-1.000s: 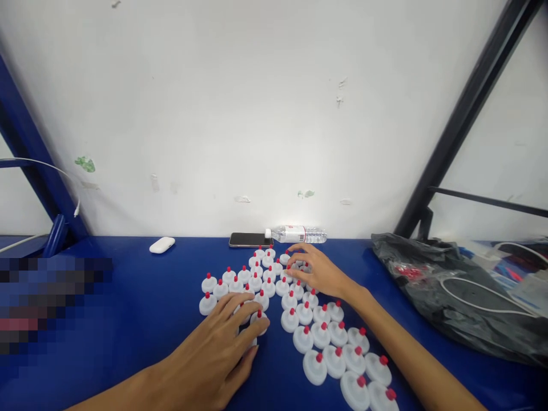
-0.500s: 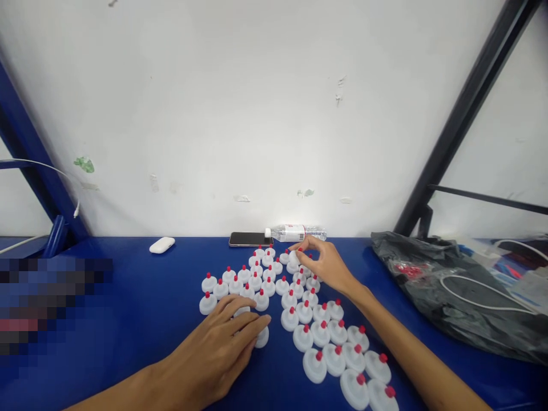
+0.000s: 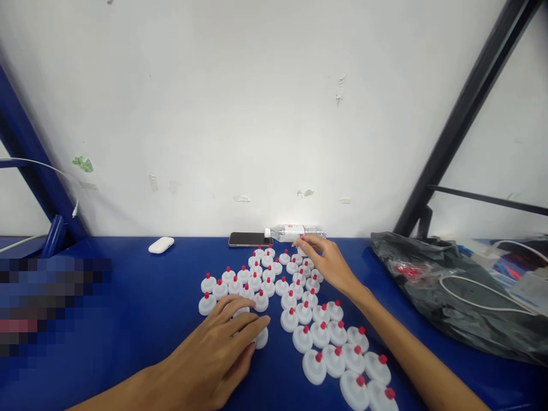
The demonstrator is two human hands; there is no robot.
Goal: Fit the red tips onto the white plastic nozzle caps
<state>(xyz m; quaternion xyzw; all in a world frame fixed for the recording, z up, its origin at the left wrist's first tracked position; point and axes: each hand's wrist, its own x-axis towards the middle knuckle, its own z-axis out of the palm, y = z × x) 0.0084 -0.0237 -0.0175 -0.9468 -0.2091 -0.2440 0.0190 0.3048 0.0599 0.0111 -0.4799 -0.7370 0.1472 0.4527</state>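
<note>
Many round white translucent caps with red tips (image 3: 314,366) stand on the blue table (image 3: 141,319) in two loose groups. My right hand (image 3: 327,260) is at the far end of the right group, its thumb and fingertips pinched on one white cap (image 3: 302,249) by its red tip. Over the near edge of the left group lies my left hand (image 3: 229,337), fingers spread and palm down. Caps show between and beyond its fingers, one white cap (image 3: 261,338) beside the fingertips; what lies under the palm is hidden.
Along the wall lie a dark phone (image 3: 250,239), a clear bottle (image 3: 293,232) and a white case (image 3: 161,245). A black plastic bag (image 3: 432,291) with a white cable (image 3: 479,305) covers the right side. Slanted metal posts (image 3: 454,125) rise at both sides.
My right hand has moved slightly right with its cap; a cap that was near its fingertips now stands among the far ones. My left hand has hardly moved.
</note>
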